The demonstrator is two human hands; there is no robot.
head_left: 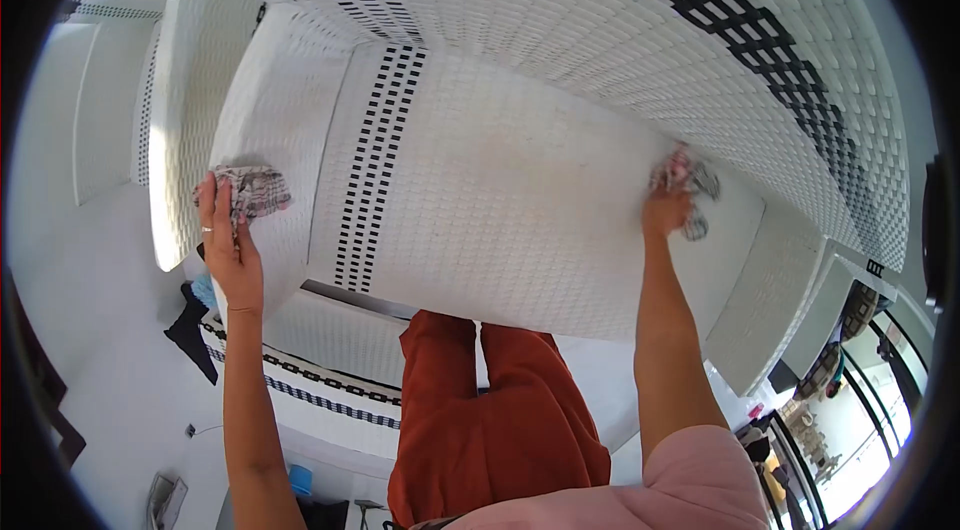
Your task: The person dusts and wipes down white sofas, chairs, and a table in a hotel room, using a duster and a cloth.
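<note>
A white woven seat (500, 190) with a band of black checks on its left side fills the middle of the view. My left hand (228, 240) grips a crumpled patterned cloth (262, 190) against the white woven armrest at the left. On the right, my right hand (668, 208) is blurred and closed on another crumpled patterned cloth (680, 170), pressed on the seat near the foot of the backrest. Part of this cloth sticks out to the right of the fingers.
The tall woven backrest (600, 40) with black bands curves along the top. A black cloth (190, 330) hangs at the lower left, below a light blue fluffy thing (204, 291). A blue object (300, 479) is on the floor. Black railings stand at the lower right.
</note>
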